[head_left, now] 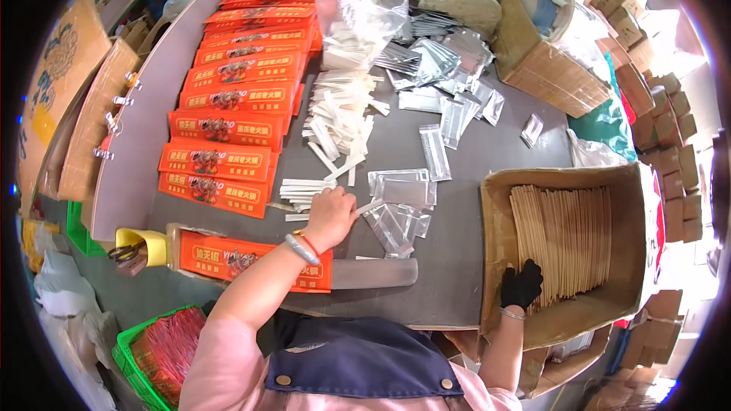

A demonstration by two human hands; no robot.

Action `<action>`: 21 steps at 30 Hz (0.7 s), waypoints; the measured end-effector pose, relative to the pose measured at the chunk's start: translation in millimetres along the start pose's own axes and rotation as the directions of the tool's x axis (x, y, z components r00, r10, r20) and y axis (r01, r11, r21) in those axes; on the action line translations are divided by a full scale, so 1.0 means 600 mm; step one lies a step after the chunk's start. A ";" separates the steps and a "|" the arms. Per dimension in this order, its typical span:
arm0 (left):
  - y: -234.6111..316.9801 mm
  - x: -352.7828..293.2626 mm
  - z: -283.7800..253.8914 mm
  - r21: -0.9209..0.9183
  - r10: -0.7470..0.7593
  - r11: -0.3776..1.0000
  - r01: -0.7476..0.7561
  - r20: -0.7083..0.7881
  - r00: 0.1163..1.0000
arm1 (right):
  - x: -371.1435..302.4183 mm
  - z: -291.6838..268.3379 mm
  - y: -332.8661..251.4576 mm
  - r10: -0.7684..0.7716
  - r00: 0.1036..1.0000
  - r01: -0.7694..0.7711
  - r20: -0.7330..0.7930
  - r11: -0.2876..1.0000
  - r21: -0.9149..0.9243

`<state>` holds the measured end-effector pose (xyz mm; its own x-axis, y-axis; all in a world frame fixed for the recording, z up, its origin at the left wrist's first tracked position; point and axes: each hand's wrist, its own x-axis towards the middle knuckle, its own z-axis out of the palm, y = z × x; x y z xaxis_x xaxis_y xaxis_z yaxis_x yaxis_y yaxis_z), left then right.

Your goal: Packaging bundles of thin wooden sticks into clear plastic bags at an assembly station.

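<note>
- Pinching a white strip (pixel 371 206): left hand (pixel 330 218), fingers narrow, likely for control.
- Right hand (pixel 522 285) at wooden sticks (pixel 567 232), seemingly aligned for easy reach; grip cannot be told.

Brightly lit brown cartons (pixel 668 131) stand stacked right of the grey worktable (pixel 455 270).

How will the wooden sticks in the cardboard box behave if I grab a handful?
Each of the wooden sticks looks thin and straight, so probably stiff and light. They lie side by side with no band showing, so a handful may fan out or slip apart. The walls of the cardboard box should catch most strays.
</note>
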<state>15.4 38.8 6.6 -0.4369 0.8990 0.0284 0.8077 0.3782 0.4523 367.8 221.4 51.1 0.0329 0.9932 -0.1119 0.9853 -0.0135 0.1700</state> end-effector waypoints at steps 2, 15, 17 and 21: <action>-0.004 0.008 0.000 -0.057 0.109 0.992 -0.110 -0.022 0.994 | 0.016 0.038 0.039 -0.018 0.999 0.017 -0.034 0.999 -0.027; 0.042 0.032 -0.012 -0.027 0.350 0.936 -0.352 0.187 0.918 | 0.026 0.055 0.043 -0.122 0.991 0.118 -0.054 0.991 -0.063; 0.065 0.006 -0.058 -0.470 0.187 0.882 -0.031 0.290 0.939 | 0.024 0.070 0.058 -0.166 0.980 0.163 -0.113 0.986 -0.033; 0.076 -0.072 -0.078 -0.348 0.233 0.932 -0.104 0.353 0.906 | 0.010 0.044 0.046 -0.151 0.988 0.151 -0.012 0.988 -0.015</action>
<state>52.5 6.8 68.0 -0.0673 0.9807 -0.1837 0.6601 0.1818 0.7289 399.4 224.1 29.1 -0.1186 0.9851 -0.1244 0.9763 0.1385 0.1662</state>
